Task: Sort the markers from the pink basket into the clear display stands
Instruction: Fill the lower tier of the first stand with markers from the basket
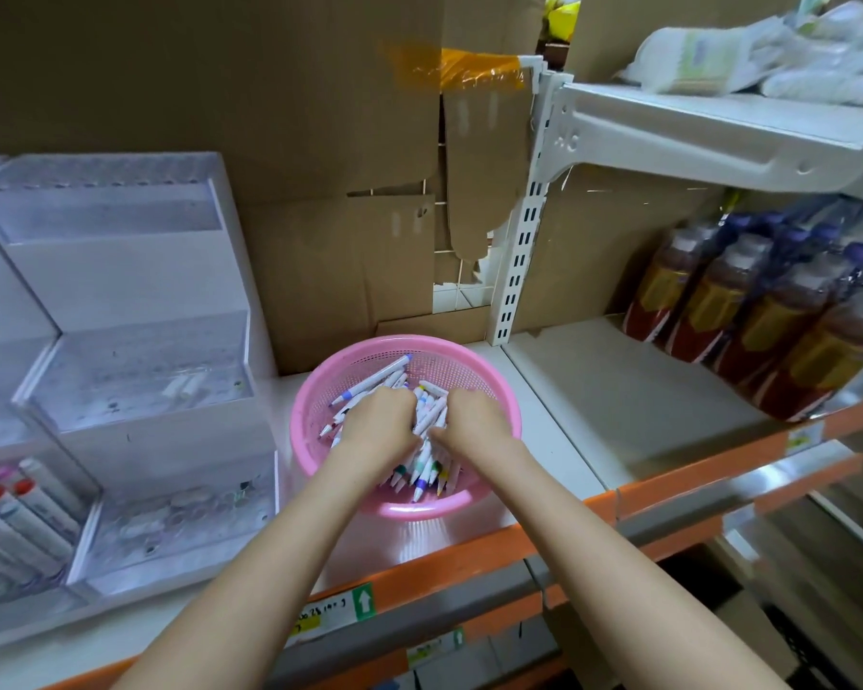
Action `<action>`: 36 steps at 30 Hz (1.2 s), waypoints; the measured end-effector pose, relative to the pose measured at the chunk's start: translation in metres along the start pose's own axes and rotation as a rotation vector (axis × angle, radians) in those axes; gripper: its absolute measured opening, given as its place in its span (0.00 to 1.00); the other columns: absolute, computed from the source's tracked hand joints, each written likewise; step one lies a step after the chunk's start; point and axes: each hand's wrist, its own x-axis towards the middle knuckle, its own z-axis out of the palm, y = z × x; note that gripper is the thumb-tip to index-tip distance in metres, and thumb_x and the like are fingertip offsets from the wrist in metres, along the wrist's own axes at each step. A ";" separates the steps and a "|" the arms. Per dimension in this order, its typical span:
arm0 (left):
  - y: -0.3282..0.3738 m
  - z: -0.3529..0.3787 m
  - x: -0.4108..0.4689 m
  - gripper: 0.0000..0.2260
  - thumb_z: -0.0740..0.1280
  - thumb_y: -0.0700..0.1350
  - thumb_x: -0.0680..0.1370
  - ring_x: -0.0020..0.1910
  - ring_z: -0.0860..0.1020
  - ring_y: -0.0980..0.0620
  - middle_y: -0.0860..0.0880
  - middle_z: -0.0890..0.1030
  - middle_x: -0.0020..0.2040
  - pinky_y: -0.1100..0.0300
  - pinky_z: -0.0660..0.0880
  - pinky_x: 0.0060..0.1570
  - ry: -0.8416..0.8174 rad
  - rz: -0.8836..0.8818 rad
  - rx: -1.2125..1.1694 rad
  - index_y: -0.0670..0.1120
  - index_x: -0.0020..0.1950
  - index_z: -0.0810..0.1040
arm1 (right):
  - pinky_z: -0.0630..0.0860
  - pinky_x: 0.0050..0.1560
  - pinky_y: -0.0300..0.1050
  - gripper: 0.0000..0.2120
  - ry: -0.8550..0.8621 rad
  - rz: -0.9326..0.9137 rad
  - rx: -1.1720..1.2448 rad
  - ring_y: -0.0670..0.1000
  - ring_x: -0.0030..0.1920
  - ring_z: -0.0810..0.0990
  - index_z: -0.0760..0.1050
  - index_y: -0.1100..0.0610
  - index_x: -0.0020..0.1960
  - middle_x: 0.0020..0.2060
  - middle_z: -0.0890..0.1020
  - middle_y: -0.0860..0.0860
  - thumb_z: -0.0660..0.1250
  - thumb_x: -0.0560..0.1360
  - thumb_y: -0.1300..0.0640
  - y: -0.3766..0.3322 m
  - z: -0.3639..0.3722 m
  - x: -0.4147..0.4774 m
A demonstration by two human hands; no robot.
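A small bunch with the caps all facing one way should drop more cleanly into the clear stand [135,371], so it seems better to sort the grip here first. The left hand [377,420] and right hand [474,423] both reach into the pink basket [310,410], fingers curled round a bundle of markers [422,465]. The markers are slim and white with coloured caps, heaped loosely in the basket, which sits on the shelf [594,405] just right of the stand

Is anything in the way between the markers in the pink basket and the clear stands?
Nothing visible is. The left hand and right hand hold the markers in the pink basket; the clear stand sits just left of it.
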 end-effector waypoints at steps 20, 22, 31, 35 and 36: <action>-0.023 -0.009 -0.031 0.34 0.67 0.36 0.69 0.32 0.75 0.52 0.46 0.80 0.40 0.52 0.74 0.35 0.141 0.049 -0.566 0.55 0.71 0.62 | 0.81 0.45 0.59 0.31 0.012 -0.020 0.702 0.57 0.40 0.82 0.62 0.50 0.66 0.36 0.77 0.50 0.66 0.68 0.68 -0.018 -0.006 -0.025; -0.025 -0.015 -0.038 0.32 0.66 0.35 0.70 0.30 0.75 0.53 0.47 0.79 0.38 0.55 0.74 0.32 0.208 0.057 -0.598 0.56 0.70 0.64 | 0.81 0.43 0.58 0.31 0.079 -0.107 0.668 0.55 0.38 0.82 0.64 0.46 0.67 0.35 0.78 0.50 0.66 0.69 0.67 -0.023 -0.009 -0.033; -0.045 -0.060 -0.077 0.21 0.69 0.40 0.75 0.36 0.78 0.58 0.51 0.80 0.39 0.65 0.72 0.37 0.595 0.109 -0.648 0.55 0.64 0.67 | 0.79 0.39 0.55 0.28 0.319 -0.383 0.724 0.54 0.35 0.81 0.63 0.41 0.64 0.39 0.81 0.56 0.65 0.71 0.64 -0.075 -0.027 -0.064; -0.070 -0.085 -0.105 0.18 0.70 0.40 0.74 0.36 0.79 0.54 0.54 0.78 0.38 0.58 0.76 0.38 0.733 0.062 -0.612 0.49 0.61 0.70 | 0.80 0.42 0.48 0.28 0.360 -0.474 0.767 0.47 0.39 0.82 0.65 0.45 0.66 0.37 0.81 0.51 0.67 0.71 0.64 -0.114 -0.029 -0.072; -0.078 -0.090 -0.113 0.18 0.70 0.40 0.74 0.35 0.80 0.54 0.55 0.78 0.39 0.55 0.78 0.38 0.747 0.043 -0.608 0.48 0.61 0.70 | 0.79 0.41 0.48 0.28 0.358 -0.493 0.776 0.48 0.37 0.81 0.65 0.46 0.67 0.35 0.80 0.50 0.67 0.71 0.64 -0.126 -0.028 -0.074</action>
